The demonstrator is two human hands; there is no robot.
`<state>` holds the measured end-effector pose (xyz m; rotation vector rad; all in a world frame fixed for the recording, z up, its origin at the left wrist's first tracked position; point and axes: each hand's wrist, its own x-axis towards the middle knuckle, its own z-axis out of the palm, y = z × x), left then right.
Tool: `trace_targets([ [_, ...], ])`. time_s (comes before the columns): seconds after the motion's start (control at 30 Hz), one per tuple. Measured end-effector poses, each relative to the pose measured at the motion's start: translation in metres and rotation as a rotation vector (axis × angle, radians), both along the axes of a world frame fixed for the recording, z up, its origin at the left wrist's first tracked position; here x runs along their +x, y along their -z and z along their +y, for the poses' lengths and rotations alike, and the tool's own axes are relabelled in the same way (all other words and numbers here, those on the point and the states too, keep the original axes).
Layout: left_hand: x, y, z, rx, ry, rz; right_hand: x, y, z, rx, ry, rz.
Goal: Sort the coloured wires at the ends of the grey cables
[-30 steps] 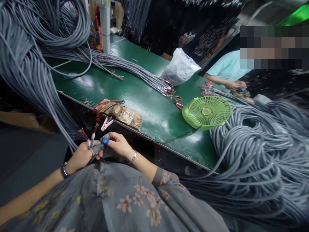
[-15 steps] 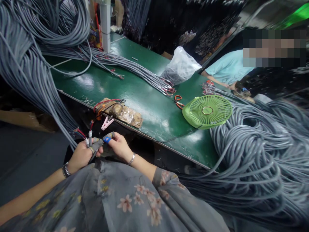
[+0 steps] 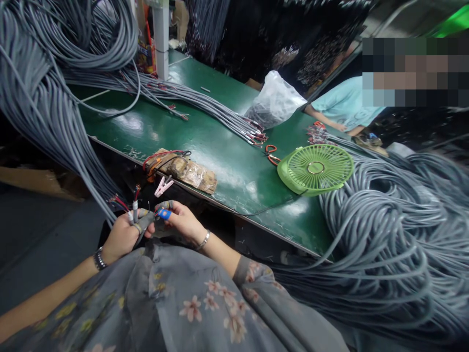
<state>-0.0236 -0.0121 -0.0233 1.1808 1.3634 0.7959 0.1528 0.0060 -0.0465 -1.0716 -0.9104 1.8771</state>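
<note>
Left hand [image 3: 122,234], in the head view, grips grey cables [image 3: 135,213], their red and dark wire ends [image 3: 137,190] rising from its grasp; right hand [image 3: 185,222], just beside it, pinches thin wires [image 3: 158,210] at its fingertips; beyond both hands, a pink clip [image 3: 163,189]; farther right, a green fan [image 3: 315,168] on the green table [image 3: 220,151].

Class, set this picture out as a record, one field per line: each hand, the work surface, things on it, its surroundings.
left hand: holding grey round cables with white-banded ends
right hand: blue-wrapped thumb near thin coloured wires; exact grip unclear
work surface: glossy green tabletop
on it: round green plastic fan, translucent plastic bag, wrapped brown block
near edge: pink clip
far side: another person's light-blue top
</note>
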Motion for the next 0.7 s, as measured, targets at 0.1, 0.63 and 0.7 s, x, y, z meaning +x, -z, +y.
trace_targets([
  [0.1, -0.0009, 0.0014, -0.0004, 0.004, 0.010, 0.002, -0.0016, -0.0019, 0.0008, 0.053, -0.008, -0.039],
  [0.63, 0.0026, -0.0038, 0.0016, -0.050, 0.076, -0.039, -0.0080, 0.0036, -0.0031, 0.047, 0.093, -0.009],
  [0.7, 0.0031, -0.0042, 0.0022, -0.056, 0.098, -0.066, -0.0087, 0.0078, -0.0032, 0.008, 0.101, 0.051],
])
